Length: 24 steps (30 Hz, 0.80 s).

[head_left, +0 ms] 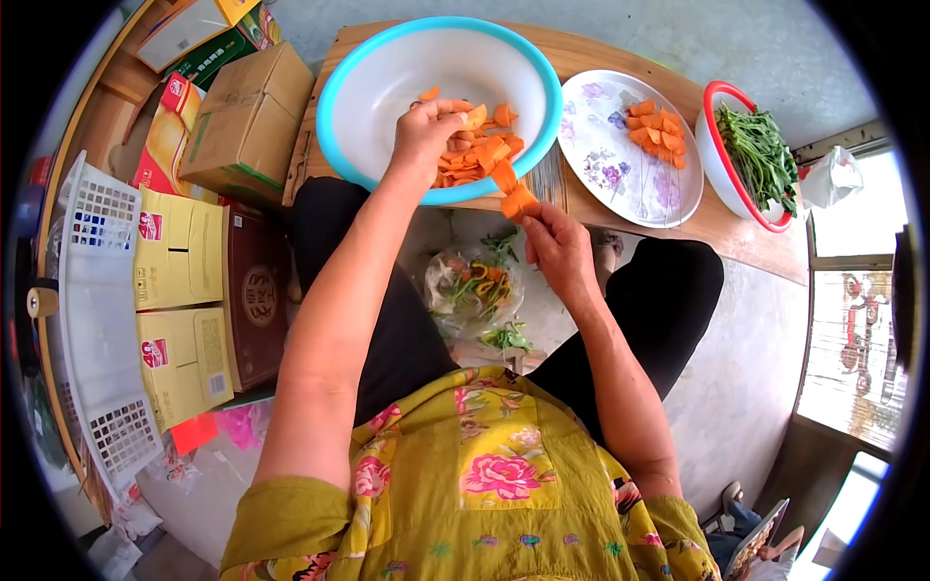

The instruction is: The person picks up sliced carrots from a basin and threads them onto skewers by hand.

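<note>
My left hand (426, 140) is over the white basin with a blue rim (334, 107), its fingers closed on a carrot slice (475, 117). Below it, cut carrot pieces (463, 172) are heaped in the basin. Just outside the rim, my right hand (560, 247) pinches a short row of carrot slices (518, 200); any stick through them is too thin to make out. Close by on the table lies a bundle of thin skewers (549, 179). A flowered plate (591, 145) holds more carrot slices (659, 134), with thin sticks trailing from them.
A red-rimmed bowl of leafy greens (751, 145) stands at the wooden table's (620, 46) right end. On the floor between my legs is a clear bag of vegetable scraps (475, 290). Cardboard boxes (247, 126) and a white plastic basket (97, 290) crowd the left. Another person's leg shows lower right.
</note>
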Each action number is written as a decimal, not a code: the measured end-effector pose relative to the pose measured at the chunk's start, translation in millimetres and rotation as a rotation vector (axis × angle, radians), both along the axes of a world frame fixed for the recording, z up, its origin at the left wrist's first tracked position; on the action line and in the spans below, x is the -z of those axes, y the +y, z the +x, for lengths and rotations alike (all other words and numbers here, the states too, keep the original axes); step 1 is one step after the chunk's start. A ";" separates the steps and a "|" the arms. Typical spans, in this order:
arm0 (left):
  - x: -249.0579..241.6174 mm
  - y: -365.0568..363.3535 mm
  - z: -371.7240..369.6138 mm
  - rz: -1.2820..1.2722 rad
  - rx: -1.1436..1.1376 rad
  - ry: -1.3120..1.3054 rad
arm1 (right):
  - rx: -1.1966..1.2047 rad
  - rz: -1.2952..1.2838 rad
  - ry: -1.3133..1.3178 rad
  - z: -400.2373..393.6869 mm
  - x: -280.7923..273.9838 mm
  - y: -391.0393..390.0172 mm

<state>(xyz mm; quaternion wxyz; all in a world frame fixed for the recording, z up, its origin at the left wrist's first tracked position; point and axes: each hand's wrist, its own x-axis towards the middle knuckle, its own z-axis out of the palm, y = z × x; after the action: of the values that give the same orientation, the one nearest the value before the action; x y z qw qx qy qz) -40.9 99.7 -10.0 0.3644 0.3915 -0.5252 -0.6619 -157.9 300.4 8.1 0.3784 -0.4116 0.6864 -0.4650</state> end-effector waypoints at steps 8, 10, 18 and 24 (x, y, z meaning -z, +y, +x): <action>7.9 -12.5 10.7 0.352 0.086 0.147 | 0.011 -0.052 -0.004 -1.3 2.4 2.8; 9.6 -13.1 11.0 0.328 0.084 0.142 | 0.000 -0.034 0.003 -2.0 1.6 2.6; -3.0 -3.2 4.8 0.150 -0.035 0.006 | 0.002 -0.031 0.052 0.5 0.1 1.2; 1.5 -2.4 4.9 0.142 -0.057 0.012 | 0.004 -0.039 0.043 0.3 0.8 0.3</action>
<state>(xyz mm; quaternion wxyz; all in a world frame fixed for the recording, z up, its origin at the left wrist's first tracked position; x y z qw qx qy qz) -36.0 97.4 -11.5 0.3576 0.4272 -0.4632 -0.6893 -157.6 300.7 7.3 0.3546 -0.4276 0.6858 -0.4702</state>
